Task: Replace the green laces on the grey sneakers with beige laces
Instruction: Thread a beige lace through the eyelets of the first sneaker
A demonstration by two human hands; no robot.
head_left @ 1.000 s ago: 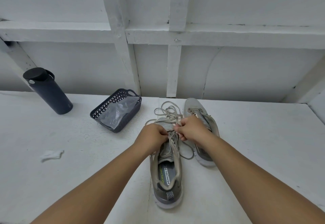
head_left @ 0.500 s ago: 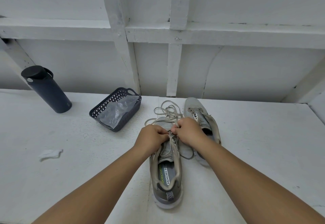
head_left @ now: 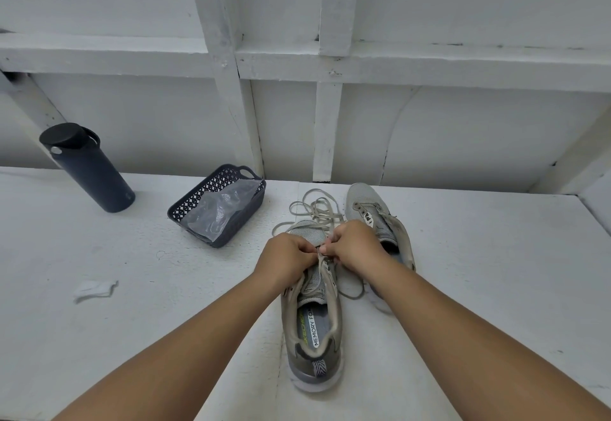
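Two grey sneakers lie on the white table. The near sneaker point(head_left: 314, 328) points away from me, its heel toward me. The far sneaker point(head_left: 370, 212) lies to its right, partly behind my right wrist. A beige lace point(head_left: 314, 207) runs from the near sneaker's eyelets and piles in loops beyond its toe. My left hand point(head_left: 286, 260) and my right hand point(head_left: 353, 245) meet over the lower eyelets, fingers curled, both pinching the beige lace. The fingertips hide the exact eyelet. No green lace shows.
A dark plastic basket point(head_left: 198, 202) holding a clear plastic bag stands left of the shoes. A dark bottle point(head_left: 89, 172) stands at the far left by the wall. A small white scrap point(head_left: 94, 290) lies on the table at the left. A white framed wall closes the back.
Both hands stay on the lace at the near sneaker, shifting only slightly toward the toe. The shoes and other objects have not moved.
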